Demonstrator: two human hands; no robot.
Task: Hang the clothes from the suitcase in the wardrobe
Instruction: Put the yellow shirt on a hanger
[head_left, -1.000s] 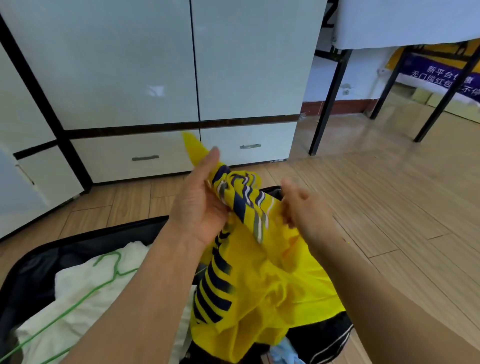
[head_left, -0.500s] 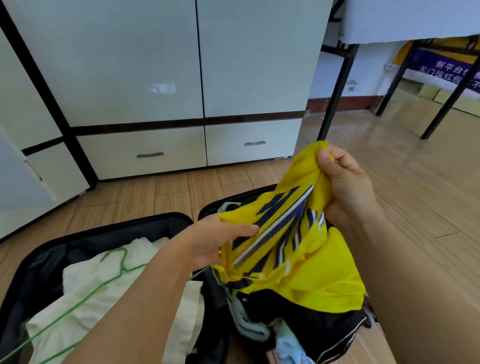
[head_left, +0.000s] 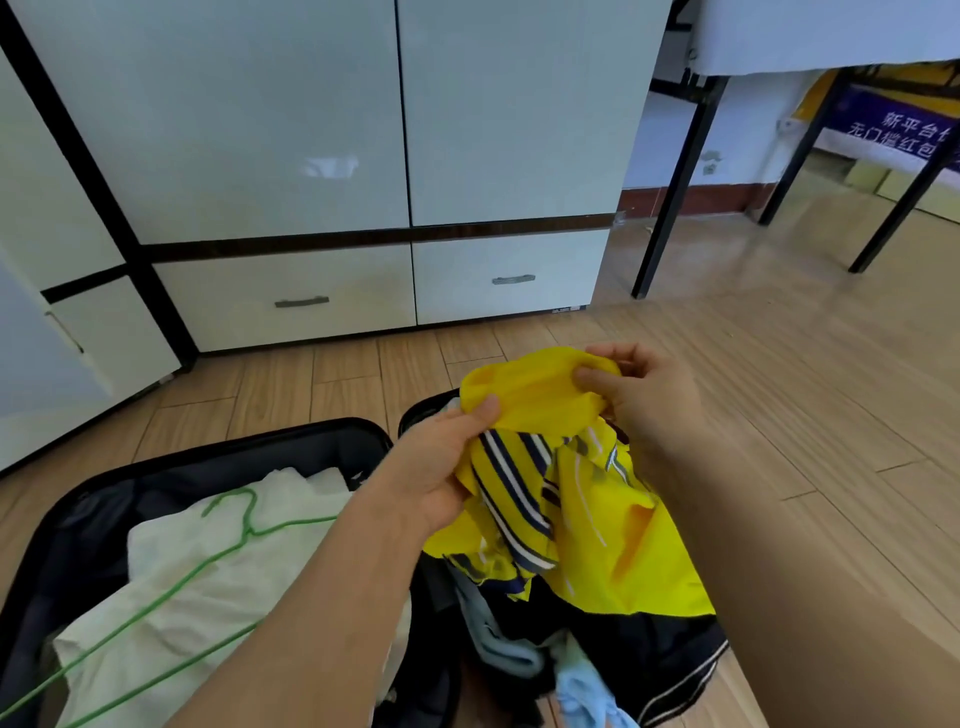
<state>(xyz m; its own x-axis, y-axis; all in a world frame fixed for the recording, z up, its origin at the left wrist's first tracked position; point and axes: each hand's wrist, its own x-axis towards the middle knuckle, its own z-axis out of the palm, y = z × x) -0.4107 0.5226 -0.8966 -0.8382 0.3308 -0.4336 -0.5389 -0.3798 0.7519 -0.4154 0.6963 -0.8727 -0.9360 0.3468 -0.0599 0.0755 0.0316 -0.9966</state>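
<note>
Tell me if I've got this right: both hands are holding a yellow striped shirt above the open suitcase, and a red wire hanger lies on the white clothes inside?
Not quite. The head view shows the wire hanger is green, not red. The rest holds.

A bedroom at home: beyond the left hand (head_left: 441, 467) stands a glossy white wardrobe with two handled drawers (head_left: 405, 156), a black open suitcase of clothes (head_left: 218, 452) lies below it on pale wood-plank flooring (head_left: 779, 389).
</note>
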